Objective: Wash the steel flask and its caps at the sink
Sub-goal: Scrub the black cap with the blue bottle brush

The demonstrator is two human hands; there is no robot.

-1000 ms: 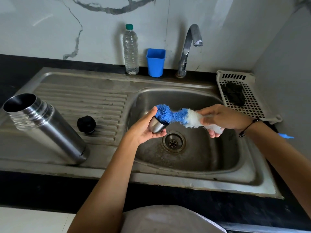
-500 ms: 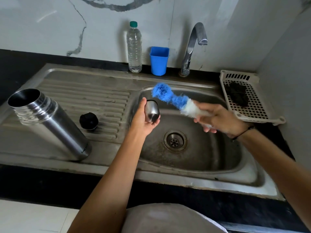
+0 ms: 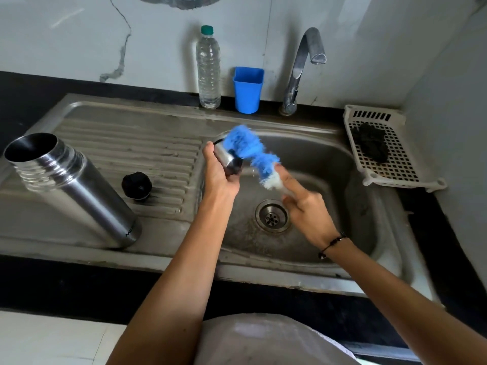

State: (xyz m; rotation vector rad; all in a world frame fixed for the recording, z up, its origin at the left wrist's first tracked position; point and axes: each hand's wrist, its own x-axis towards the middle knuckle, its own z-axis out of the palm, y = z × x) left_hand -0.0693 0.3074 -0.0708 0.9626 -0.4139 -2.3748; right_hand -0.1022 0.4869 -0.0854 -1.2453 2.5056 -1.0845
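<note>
- My left hand (image 3: 220,177) is in the middle of the frame, over the left edge of the sink basin (image 3: 329,159); its fingers are curled around the steel cap (image 3: 228,160) and hold it tilted.
- My right hand (image 3: 307,206) is a little lower and to the right, above the drain (image 3: 272,216). Its fingers grip the handle of the bottle brush (image 3: 250,150), with the index finger stretched along it.
- The blue head of the brush touches the mouth of the steel cap; the white part is close to my right fingers.
- The steel flask (image 3: 71,188) stands open on the draining board (image 3: 126,148) at the left of the frame.
- The black inner cap (image 3: 136,186) lies on the ribs of the draining board, between the flask and my left hand.
- At the top, on the black bench (image 3: 39,88) against the wall, stand a plastic water bottle (image 3: 208,67), a blue cup (image 3: 247,89) and the tap (image 3: 303,67).
- At the right, a white basket (image 3: 382,146) holds a dark scrubber (image 3: 370,142).
</note>
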